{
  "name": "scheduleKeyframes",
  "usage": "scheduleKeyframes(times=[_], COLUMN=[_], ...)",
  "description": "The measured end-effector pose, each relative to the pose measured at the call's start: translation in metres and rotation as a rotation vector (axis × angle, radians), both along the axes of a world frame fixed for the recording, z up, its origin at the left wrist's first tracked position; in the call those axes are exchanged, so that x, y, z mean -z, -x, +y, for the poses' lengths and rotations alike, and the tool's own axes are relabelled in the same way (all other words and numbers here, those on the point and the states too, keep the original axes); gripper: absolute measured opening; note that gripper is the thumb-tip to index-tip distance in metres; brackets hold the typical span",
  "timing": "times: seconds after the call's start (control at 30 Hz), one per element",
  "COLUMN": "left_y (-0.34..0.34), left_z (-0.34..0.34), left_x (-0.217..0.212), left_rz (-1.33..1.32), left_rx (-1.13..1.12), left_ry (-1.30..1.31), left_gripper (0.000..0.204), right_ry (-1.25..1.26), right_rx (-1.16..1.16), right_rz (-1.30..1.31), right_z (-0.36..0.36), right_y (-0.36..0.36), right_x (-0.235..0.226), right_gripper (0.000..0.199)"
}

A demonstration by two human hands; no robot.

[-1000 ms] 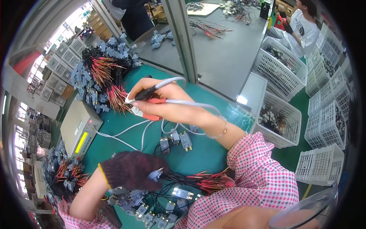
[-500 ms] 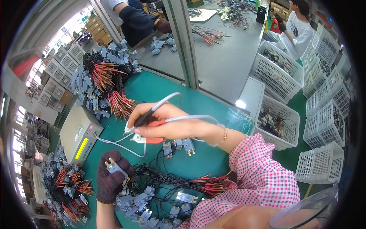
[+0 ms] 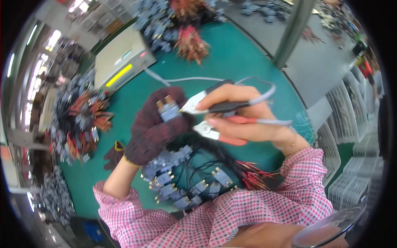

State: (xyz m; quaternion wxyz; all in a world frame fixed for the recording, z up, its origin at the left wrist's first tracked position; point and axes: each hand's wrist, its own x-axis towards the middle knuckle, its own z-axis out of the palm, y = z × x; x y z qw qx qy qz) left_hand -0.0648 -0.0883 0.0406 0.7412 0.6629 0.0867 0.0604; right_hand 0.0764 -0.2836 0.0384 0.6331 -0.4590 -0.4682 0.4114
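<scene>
My left hand (image 3: pixel 155 130), in a dark maroon knit glove, is closed around a grey plug (image 3: pixel 169 113) whose brass pins point up and away. My bare right hand (image 3: pixel 252 120) grips two test clips side by side, a black-handled one (image 3: pixel 225 107) and a red-handled one (image 3: pixel 232 140), both with white jaws and grey leads. The black clip's tip is right at the plug's side; blur hides whether it touches. The red clip's jaw is just below, near the gloved fingers. Below my hands lie several grey plugs (image 3: pixel 167 177) and a bundle of black cables with red ends (image 3: pixel 256 175).
Beyond my left hand stands a beige tester (image 3: pixel 124 53) with a yellow display. Heaps of plugs and cables lie behind it (image 3: pixel 159 25) and at the left (image 3: pixel 78 120). A spare dark glove (image 3: pixel 112 156) rests on the green table. White crates (image 3: pixel 343 107) stand at the right.
My left hand has brought the plug up and right, close to the clips. The clips have separated and now point at the plug. The whole view has shifted.
</scene>
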Motion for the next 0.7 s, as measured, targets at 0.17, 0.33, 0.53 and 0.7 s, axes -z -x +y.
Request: scheduleKeyframes(times=[0.17, 0.33, 0.53, 0.7], left_y=[-0.002, 0.001, 0.007, 0.007], left_z=[-0.005, -0.004, 0.006, 0.001], left_x=[-0.002, -0.002, 0.005, 0.003], left_rz=[0.05, 0.045, -0.009, -0.009], left_rx=[0.005, 0.028, 0.188, 0.185], left_ry=[-0.091, -0.037, -0.025, -0.005], left_gripper=[0.056, 0.058, 0.073, 0.073], right_ry=[-0.124, -0.199, -0.243, -0.256], right_rx=[0.224, 0.266, 0.292, 0.293], right_rz=[-0.271, -0.401, -0.377, -0.39], right_z=[0.009, 0.009, 0.006, 0.004], right_y=[0.003, 0.001, 0.001, -0.001], right_x=[0.014, 0.019, 0.012, 0.01], right_gripper=[0.026, 0.027, 0.025, 0.025])
